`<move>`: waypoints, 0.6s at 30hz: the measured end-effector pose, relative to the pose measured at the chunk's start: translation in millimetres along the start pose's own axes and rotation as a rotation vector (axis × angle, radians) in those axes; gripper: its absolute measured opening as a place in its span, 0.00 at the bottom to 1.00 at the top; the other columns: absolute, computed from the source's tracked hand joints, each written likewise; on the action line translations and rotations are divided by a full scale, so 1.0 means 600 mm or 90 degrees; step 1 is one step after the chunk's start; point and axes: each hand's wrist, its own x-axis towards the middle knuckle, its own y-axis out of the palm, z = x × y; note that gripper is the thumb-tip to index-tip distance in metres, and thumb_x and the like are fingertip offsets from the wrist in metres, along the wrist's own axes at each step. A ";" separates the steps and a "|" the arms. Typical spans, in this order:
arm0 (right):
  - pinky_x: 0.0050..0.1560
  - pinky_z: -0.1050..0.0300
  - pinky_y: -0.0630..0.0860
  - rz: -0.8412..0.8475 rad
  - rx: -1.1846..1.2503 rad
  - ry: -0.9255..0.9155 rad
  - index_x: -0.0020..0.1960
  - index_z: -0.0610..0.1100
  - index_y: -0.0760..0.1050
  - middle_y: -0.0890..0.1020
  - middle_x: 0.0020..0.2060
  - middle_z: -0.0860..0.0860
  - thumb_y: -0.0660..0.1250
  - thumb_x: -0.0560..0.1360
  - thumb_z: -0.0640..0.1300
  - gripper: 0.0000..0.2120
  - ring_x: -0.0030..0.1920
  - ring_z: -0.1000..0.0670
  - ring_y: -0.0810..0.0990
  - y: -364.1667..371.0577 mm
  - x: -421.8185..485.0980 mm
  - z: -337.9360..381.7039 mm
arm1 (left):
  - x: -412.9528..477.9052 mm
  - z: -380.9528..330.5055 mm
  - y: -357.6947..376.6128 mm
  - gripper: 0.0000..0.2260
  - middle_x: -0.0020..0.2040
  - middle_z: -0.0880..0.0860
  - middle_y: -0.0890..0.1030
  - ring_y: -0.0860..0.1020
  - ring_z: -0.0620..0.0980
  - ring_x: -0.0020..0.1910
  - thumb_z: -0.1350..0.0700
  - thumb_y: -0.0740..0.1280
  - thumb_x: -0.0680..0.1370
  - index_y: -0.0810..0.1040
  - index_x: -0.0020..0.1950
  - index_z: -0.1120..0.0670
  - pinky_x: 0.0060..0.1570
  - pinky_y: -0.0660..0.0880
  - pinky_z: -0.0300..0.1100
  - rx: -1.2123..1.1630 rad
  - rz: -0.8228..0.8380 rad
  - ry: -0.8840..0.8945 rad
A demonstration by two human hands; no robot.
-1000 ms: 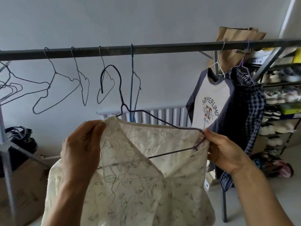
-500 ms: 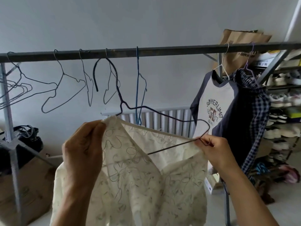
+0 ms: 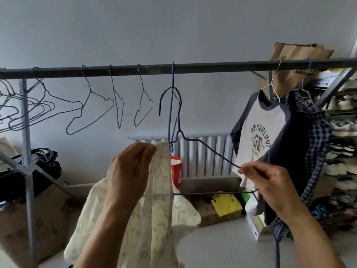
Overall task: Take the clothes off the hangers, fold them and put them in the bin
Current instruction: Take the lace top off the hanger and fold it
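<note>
My left hand (image 3: pixel 129 171) pinches the top of a cream patterned top (image 3: pixel 154 213), which hangs limp below it. My right hand (image 3: pixel 264 182) grips the right end of a dark wire hanger (image 3: pixel 204 147), now bare, its hook below the grey rail (image 3: pixel 212 65). The hanger's left end sits next to the cream top's upper edge. On the rail at the right hang a raglan T-shirt (image 3: pixel 260 136) and a navy checked shirt (image 3: pixel 316 144). No bin is in view.
Several empty wire hangers (image 3: pixel 90 105) and a blue one (image 3: pixel 171 113) hang on the rail's left half. Rack legs (image 3: pixel 29 171), cardboard boxes (image 3: pixel 23 225), a radiator (image 3: pixel 202 151), a red carton (image 3: pixel 176 171), a yellow bag (image 3: pixel 226 205) and shoe shelves (image 3: pixel 343 147) surround the tiled floor.
The cream top has slipped off the hanger's right side and now hangs bunched from my left hand. My right hand pulled the hanger to the right, clear of the cloth.
</note>
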 end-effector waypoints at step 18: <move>0.32 0.69 0.70 -0.272 -0.310 -0.073 0.45 0.51 0.83 0.81 0.30 0.55 0.67 0.76 0.52 0.08 0.34 0.52 0.78 -0.114 0.064 0.039 | 0.030 0.013 0.022 0.08 0.33 0.41 0.80 0.78 0.40 0.37 0.48 0.66 0.78 0.79 0.39 0.45 0.37 0.71 0.42 0.078 0.114 -0.156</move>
